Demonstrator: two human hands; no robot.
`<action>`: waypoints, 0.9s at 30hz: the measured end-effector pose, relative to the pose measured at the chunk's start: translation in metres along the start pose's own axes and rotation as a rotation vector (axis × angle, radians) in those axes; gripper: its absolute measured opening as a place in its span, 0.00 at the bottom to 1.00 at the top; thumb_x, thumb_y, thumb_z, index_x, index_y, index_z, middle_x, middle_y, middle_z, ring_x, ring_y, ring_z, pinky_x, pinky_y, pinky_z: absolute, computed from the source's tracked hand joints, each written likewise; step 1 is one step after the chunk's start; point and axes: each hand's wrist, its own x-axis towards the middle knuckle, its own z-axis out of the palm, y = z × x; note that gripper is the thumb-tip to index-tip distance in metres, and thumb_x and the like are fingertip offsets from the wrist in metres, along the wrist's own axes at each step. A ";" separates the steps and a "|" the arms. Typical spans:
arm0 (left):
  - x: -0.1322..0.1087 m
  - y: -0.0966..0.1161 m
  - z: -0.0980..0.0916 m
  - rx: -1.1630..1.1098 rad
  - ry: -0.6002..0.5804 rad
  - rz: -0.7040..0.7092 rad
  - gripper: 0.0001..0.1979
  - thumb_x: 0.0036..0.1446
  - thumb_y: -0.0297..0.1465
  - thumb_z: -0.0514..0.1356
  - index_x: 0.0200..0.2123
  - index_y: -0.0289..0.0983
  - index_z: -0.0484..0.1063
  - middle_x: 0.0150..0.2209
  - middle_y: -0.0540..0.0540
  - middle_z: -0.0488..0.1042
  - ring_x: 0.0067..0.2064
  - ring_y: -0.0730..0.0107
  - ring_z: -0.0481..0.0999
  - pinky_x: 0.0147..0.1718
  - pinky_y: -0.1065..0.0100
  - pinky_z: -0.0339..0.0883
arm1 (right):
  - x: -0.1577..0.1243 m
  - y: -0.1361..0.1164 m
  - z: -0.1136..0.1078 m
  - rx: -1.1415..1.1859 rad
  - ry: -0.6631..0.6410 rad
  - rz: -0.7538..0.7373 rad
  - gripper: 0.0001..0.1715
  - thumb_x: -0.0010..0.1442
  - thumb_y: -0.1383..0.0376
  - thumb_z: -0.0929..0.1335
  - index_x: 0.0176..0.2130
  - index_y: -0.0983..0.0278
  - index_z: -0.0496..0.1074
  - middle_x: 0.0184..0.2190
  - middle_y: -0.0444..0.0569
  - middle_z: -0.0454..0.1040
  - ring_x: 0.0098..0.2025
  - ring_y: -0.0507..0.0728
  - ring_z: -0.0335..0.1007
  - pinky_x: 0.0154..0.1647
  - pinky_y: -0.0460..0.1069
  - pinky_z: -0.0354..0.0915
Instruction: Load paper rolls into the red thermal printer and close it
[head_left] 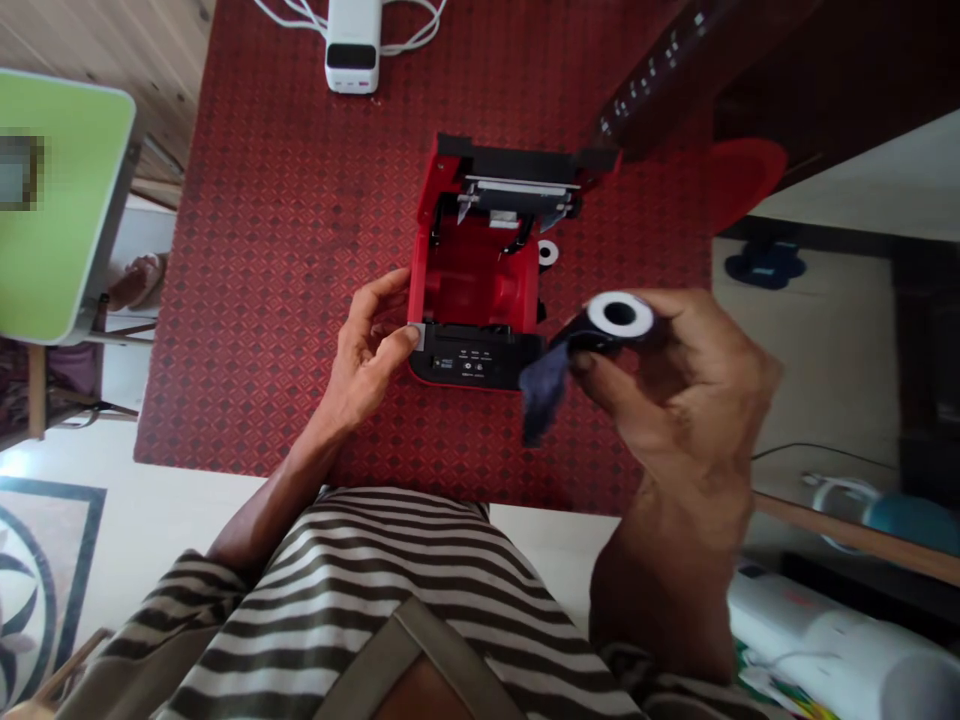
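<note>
A red and black printer [480, 275] stands on the red patterned table [285, 200] with its lid swung open and its red paper bay showing. My left hand [367, 350] grips the printer's front left corner, thumb pressed on a small grey tab. My right hand [675, 390], raised closer to the camera, is closed around a dark roll with a white core [619, 315]; a loose dark strip [544, 390] hangs from the roll over the printer's front right corner.
A white power bank [352, 40] with white cables lies at the table's far edge. A small white ring [548, 252] sits right of the printer. A green chair [60, 200] stands left; a dark bar [660, 70] reaches in from the upper right.
</note>
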 end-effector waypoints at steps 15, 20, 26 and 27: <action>-0.004 0.005 0.009 -0.010 0.053 -0.016 0.34 0.81 0.62 0.75 0.78 0.53 0.82 0.74 0.40 0.87 0.75 0.42 0.88 0.71 0.46 0.87 | 0.069 -0.045 0.039 -0.480 -0.334 -0.395 0.15 0.79 0.73 0.72 0.56 0.59 0.86 0.52 0.60 0.88 0.61 0.76 0.85 0.69 0.70 0.81; -0.006 0.007 0.009 0.002 0.057 -0.048 0.35 0.80 0.61 0.75 0.79 0.52 0.82 0.73 0.39 0.86 0.74 0.42 0.87 0.72 0.45 0.86 | 0.081 -0.041 0.044 -0.603 -0.410 -0.393 0.13 0.79 0.74 0.71 0.50 0.60 0.85 0.49 0.59 0.90 0.60 0.74 0.87 0.66 0.66 0.82; -0.006 0.005 0.009 0.017 0.051 -0.018 0.35 0.81 0.62 0.74 0.79 0.53 0.82 0.73 0.40 0.87 0.74 0.41 0.87 0.72 0.43 0.86 | 0.106 -0.037 0.055 -0.626 -0.581 -0.341 0.12 0.77 0.74 0.72 0.48 0.61 0.86 0.49 0.59 0.92 0.59 0.72 0.90 0.58 0.61 0.83; -0.006 0.005 0.009 0.023 0.052 -0.016 0.35 0.81 0.62 0.73 0.80 0.53 0.81 0.73 0.40 0.87 0.74 0.41 0.87 0.72 0.43 0.86 | 0.109 -0.037 0.057 -0.626 -0.597 -0.314 0.11 0.76 0.74 0.73 0.48 0.61 0.86 0.49 0.59 0.91 0.58 0.72 0.90 0.57 0.61 0.83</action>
